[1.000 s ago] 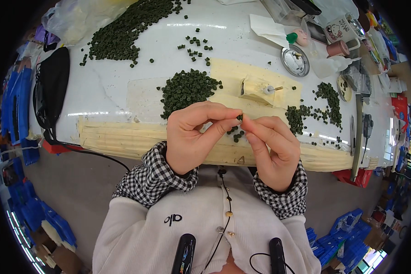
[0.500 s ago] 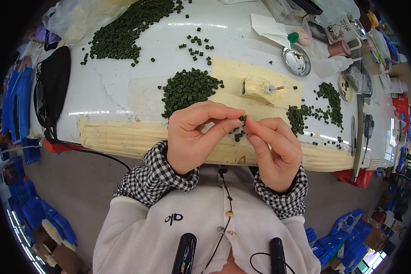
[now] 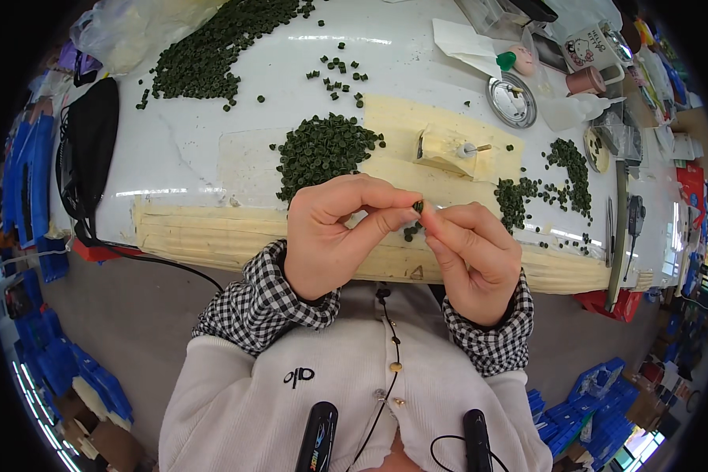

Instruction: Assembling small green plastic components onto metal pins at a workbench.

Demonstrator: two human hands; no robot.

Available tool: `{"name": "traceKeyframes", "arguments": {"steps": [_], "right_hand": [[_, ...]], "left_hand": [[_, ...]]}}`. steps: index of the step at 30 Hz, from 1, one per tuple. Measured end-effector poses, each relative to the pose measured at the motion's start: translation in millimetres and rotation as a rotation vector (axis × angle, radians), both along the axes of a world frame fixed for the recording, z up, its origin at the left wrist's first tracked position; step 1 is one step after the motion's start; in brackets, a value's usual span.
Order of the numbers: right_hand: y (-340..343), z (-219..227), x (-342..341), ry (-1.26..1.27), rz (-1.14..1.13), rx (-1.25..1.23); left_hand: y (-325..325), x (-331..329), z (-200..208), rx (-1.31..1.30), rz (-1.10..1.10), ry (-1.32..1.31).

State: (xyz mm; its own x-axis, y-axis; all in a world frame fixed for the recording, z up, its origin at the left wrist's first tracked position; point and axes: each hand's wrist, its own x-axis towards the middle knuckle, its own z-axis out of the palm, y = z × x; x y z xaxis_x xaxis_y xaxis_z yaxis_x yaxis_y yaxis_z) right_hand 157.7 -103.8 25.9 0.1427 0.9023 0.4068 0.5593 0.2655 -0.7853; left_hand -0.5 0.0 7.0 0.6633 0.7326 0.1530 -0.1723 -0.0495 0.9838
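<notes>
Over the table's near edge, my left hand [image 3: 334, 228] pinches a small dark green plastic part [image 3: 418, 206] between thumb and forefinger. My right hand [image 3: 476, 252] meets it from the right, its fingers bent and closed; whatever they grip is too small to make out. Just beyond my left hand lies a heap of similar green parts [image 3: 326, 149]. A few loose ones [image 3: 411, 231] lie below my fingertips. Past my right hand stands a tape-wrapped block [image 3: 446, 153] with a white collar and thin brass-coloured pin [image 3: 480, 148].
A larger green heap [image 3: 204, 59] lies at the far left, beside a plastic bag [image 3: 134, 35]. More parts [image 3: 511, 204] spread to the right. A round metal dish [image 3: 511, 102], white squeeze bottle [image 3: 570, 112] and tweezers [image 3: 610, 228] lie right. A black mask-like item [image 3: 90, 149] lies left.
My hands stay together at the small green part, with only slight shifts of the fingers. The part appears slightly turned. The view has shifted a little.
</notes>
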Motion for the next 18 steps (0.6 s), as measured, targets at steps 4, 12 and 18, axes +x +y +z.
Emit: {"name": "traceKeyframes", "arguments": {"steps": [4, 12, 18], "right_hand": [[1.2, -2.9, 0.8, -0.022, 0.012, 0.021], [1.2, -5.3, 3.3, -0.052, 0.025, 0.040], [4.7, -2.4, 1.1, 0.087, -0.076, 0.062]], "left_hand": [[0.2, -1.5, 0.7, -0.051, -0.009, 0.021], [-1.0, -3.4, 1.7, -0.234, -0.059, -0.045], [-2.5, -3.2, 4.4, -0.286, -0.106, -0.083]]}}
